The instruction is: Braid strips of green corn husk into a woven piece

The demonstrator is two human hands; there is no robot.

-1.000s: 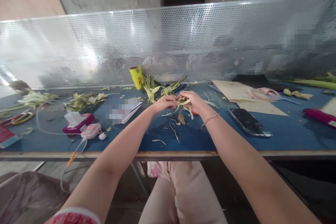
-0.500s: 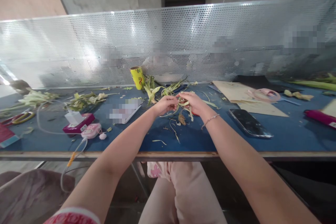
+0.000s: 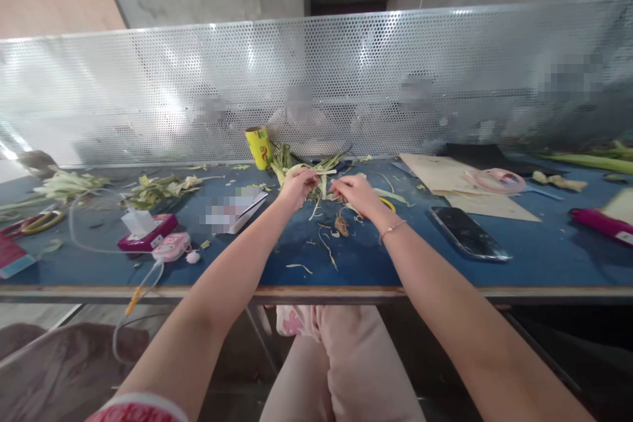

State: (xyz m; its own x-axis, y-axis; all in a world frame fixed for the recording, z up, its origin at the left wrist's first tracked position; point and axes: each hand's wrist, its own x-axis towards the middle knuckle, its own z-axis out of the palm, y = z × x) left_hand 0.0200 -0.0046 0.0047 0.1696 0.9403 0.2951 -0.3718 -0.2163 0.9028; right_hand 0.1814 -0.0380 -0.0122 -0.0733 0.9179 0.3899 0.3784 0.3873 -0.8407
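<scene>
My left hand [image 3: 298,188] is closed in a pinch on a pale green leaf strip [image 3: 325,179], which sticks out to the right of its fingertips. Just right of it, my right hand [image 3: 360,194] has thumb and fingers pressed together close to the strip's hanging end. What is between them is too small to make out. Behind both hands lies a heap of green leaves [image 3: 283,159]. A yellow loop handle [image 3: 388,203] shows partly beneath my right hand. Nearer me are a crumpled brown scrap [image 3: 341,225] and thin fibre shreds [image 3: 300,268] on the blue tabletop [image 3: 366,260].
A phone [image 3: 467,232] and brown paper sheets [image 3: 494,204] lie right. To the left are a white tablet-like object [image 3: 242,211], a tissue box [image 3: 148,237], a pink case [image 3: 171,247] and leaf piles [image 3: 158,191]. A yellow can-like tube [image 3: 258,147] stands before the perforated metal screen [image 3: 336,79].
My hands have moved apart: the left went slightly left and up, the right a little down. The leaf strip now shows between them, and the yellow handle has come into view.
</scene>
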